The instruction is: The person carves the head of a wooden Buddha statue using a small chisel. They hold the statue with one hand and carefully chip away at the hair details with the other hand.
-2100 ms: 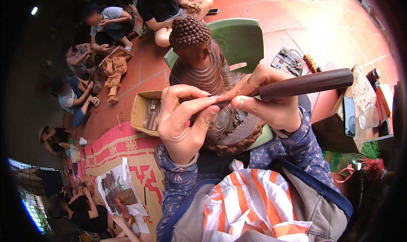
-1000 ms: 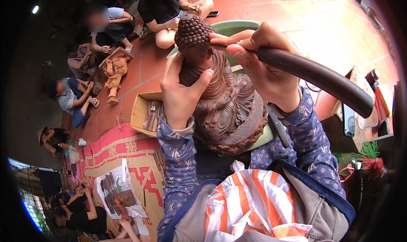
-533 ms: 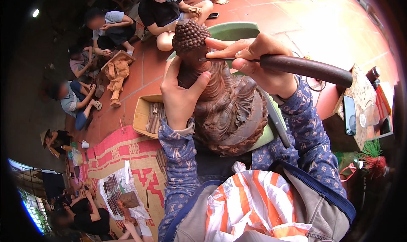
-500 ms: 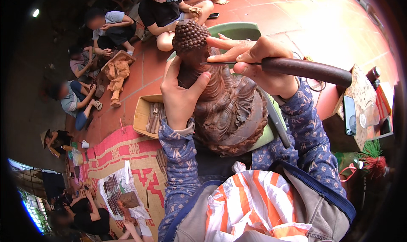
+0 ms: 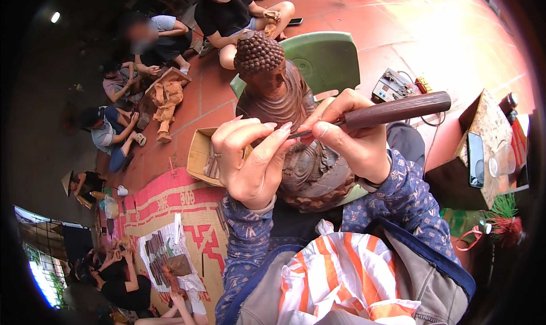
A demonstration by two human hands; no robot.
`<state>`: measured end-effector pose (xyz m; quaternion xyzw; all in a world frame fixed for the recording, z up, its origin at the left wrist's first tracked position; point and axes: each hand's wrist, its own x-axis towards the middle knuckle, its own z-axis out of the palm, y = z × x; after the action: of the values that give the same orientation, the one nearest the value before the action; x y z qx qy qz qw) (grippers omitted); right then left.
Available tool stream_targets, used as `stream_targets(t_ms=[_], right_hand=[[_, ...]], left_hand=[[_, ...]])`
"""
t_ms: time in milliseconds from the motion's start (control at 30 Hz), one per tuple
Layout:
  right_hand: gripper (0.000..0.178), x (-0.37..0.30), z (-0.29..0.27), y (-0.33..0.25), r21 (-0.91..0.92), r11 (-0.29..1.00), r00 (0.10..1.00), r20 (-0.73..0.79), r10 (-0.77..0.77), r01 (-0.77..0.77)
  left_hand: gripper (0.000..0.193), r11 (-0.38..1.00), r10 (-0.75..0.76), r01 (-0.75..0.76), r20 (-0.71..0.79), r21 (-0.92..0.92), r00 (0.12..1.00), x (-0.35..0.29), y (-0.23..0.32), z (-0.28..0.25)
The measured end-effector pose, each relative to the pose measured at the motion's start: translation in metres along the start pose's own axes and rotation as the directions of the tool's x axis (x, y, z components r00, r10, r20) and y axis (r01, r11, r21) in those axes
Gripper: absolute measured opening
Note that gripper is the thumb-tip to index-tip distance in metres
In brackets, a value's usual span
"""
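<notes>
A dark brown carved wooden Buddha statue [image 5: 260, 55], its head covered in round curls, stands upright in front of me. My right hand [image 5: 359, 146] grips a carving chisel [image 5: 398, 110] where its dark wooden handle meets the thin metal blade. The handle points off to the right. At the blade's tip, the thumb and fingers of my left hand [image 5: 247, 164] are closed in a pinch. Both hands are held before the statue's chest and lap, hiding part of it. The very end of the blade is covered by my left fingers.
Behind the statue is a green plastic chair [image 5: 330, 60]. A cardboard box [image 5: 199, 154] with tools stands at left, beside a patterned mat [image 5: 165, 197]. On the right, a phone [image 5: 475, 160] lies on a wooden stand. Several people sit carving at left, near an orange-brown carving [image 5: 166, 97].
My left hand has left the statue's neck and come down to the chisel's blade tip. My right hand has drawn the chisel down, away from the statue's face.
</notes>
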<state>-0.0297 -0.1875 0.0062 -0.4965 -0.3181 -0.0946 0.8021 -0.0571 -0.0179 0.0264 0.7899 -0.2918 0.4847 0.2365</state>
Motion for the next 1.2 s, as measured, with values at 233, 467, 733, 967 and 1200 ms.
stream_targets(t_ms=[233,467,733,967,1200], right_hand=[[0.036,0.001,-0.02,-0.015,0.203,0.968,0.951,0.3,0.08,-0.145],[0.039,0.022,-0.036,-0.017,-0.013,0.992,0.926,0.359,-0.114,0.127],[0.023,0.048,-0.041,-0.011,-0.073,0.964,0.898,0.389,-0.208,0.255],[0.021,0.051,-0.039,-0.017,-0.079,0.978,0.918,0.366,-0.154,0.195],[0.022,0.048,-0.034,-0.022,-0.098,0.983,0.938,0.326,-0.117,0.157]], left_hand=[[0.024,0.999,-0.032,0.032,-0.053,-0.009,0.998,0.01,-0.014,-0.002],[0.122,0.685,-0.391,0.325,0.047,-0.652,0.919,0.041,-0.039,0.025],[0.108,0.549,-0.385,0.567,0.416,-0.615,0.824,0.062,-0.061,0.033],[0.085,0.524,-0.364,0.562,0.429,-0.64,0.827,0.062,-0.058,0.035],[0.077,0.569,-0.352,0.54,0.409,-0.621,0.842,0.059,-0.061,0.037]])
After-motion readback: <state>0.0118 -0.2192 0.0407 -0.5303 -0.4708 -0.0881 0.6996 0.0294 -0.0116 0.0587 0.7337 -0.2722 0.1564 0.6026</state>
